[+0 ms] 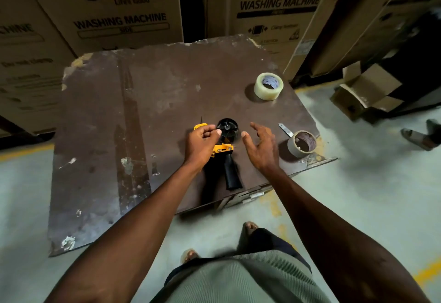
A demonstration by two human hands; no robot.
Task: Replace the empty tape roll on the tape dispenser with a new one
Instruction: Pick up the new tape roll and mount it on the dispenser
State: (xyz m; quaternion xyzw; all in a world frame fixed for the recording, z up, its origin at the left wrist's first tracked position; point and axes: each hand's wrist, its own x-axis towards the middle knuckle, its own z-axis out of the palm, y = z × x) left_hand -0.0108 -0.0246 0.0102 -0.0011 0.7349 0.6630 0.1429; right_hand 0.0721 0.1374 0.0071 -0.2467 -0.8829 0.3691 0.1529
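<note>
Yellow tape dispenser point(220, 150) steadied by curled left hand point(202, 144), spindle bare; right hand point(259, 146) open, empty. Next: fetch new tape roll point(268, 86).

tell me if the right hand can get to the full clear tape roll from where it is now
Probably yes. The right hand is open and holds nothing, and the clear tape roll sits alone on the far right of the board, with bare surface between them. The empty core lies off to the side.

The board point(148, 102) looks rough, worn and matt; the new roll point(268, 86) glossy, clear plastic; boxes point(114, 9) matt cardboard.
</note>
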